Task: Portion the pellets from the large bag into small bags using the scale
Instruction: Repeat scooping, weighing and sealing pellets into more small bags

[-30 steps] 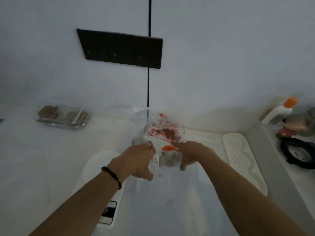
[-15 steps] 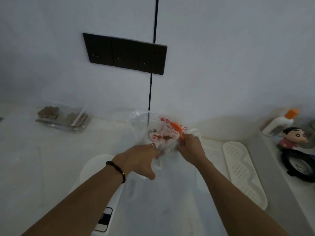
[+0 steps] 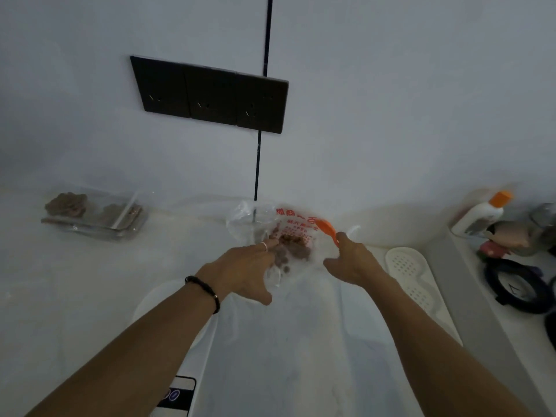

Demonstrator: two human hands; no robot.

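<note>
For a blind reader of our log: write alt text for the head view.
A person's left hand holds open a clear bag with red print containing brown pellets, while the right hand holds an orange scoop at its mouth. A white scale sits below the forearms; filled small bags lie far left.

Dim, bluish light falls on a pale wall (image 3: 391, 100) bearing a dark triple socket panel (image 3: 210, 96); a thin dark vertical line (image 3: 267, 34) runs down the wall, passing behind the panel's right end. Below the panel lies a white counter (image 3: 60, 281); far right of the panel, a grey ledge (image 3: 478, 311) edges the counter.
</note>
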